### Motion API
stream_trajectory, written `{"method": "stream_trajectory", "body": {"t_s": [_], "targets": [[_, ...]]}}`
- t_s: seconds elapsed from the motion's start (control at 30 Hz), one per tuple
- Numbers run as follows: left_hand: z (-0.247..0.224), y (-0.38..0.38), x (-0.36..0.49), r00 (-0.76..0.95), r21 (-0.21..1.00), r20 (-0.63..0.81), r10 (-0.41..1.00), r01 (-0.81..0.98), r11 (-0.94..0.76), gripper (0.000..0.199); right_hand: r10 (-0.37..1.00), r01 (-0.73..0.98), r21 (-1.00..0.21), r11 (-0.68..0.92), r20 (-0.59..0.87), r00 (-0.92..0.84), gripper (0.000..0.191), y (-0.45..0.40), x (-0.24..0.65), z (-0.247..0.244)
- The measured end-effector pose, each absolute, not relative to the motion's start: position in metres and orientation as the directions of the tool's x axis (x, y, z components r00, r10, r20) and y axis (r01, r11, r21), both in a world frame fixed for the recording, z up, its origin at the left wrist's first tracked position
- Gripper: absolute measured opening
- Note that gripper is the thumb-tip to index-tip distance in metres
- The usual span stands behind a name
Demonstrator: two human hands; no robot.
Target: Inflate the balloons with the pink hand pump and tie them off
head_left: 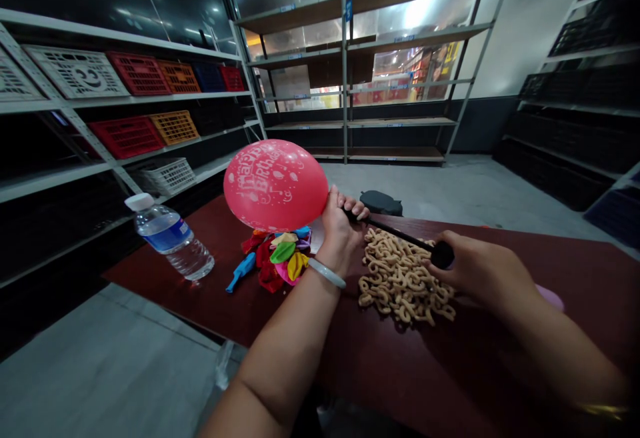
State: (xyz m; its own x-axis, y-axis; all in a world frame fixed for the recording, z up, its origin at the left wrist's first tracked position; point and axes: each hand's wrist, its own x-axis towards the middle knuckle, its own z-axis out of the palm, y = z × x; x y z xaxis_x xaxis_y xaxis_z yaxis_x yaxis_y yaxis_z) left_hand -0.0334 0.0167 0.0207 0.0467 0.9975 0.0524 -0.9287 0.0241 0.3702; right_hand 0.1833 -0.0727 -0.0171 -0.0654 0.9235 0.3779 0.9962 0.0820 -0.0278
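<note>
A red balloon with white "Happy Birthday" print, swollen with air, stands off the left side of my left hand. That hand is closed around the balloon's neck and the front end of a black balloon pump; its fingers hide where the two meet. At the pump's other end, my right hand is wrapped around the dark knob-like handle. A stretch of thin black shaft shows between the hands. Below the balloon lies a pile of limp coloured balloons. Tan, curled pieces are heaped under the pump.
A water bottle with a white cap stands on the left of the dark red table. Part of a pink thing shows behind my right forearm. Shelves with crates line the left; a metal rack stands behind.
</note>
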Motion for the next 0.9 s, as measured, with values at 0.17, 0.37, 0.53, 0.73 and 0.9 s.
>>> {"method": "stream_trajectory", "body": {"t_s": [0.17, 0.37, 0.53, 0.73, 0.9], "targets": [[0.014, 0.001, -0.007, 0.116, 0.382, 0.045, 0.992, -0.920, 0.090, 0.047, 0.911, 0.996, 0.050, 0.072, 0.404, -0.086, 0.038, -0.076, 0.187, -0.015], [-0.011, -0.026, 0.032, 0.226, 0.480, 0.094, 0.969, -0.863, 0.155, 0.045, 0.883, 0.987, 0.083, 0.139, 0.440, -0.161, 0.042, -0.081, 0.174, -0.017], [-0.019, -0.038, 0.046, 0.174, 0.547, 0.060, 0.983, -0.829, 0.114, 0.046, 0.863, 0.970, 0.023, 0.243, 0.450, -0.227, 0.050, -0.083, 0.169, -0.015], [-0.016, -0.035, 0.042, 0.228, 0.575, 0.019, 0.973, -0.799, 0.176, 0.046, 0.884, 0.969, -0.042, 0.244, 0.420, -0.205, 0.043, -0.081, 0.172, -0.013], [-0.005, -0.019, 0.022, 0.301, 0.519, 0.036, 0.953, -0.821, 0.240, 0.044, 0.901, 0.959, -0.167, 0.229, 0.409, -0.144, 0.042, -0.079, 0.180, -0.012]]}}
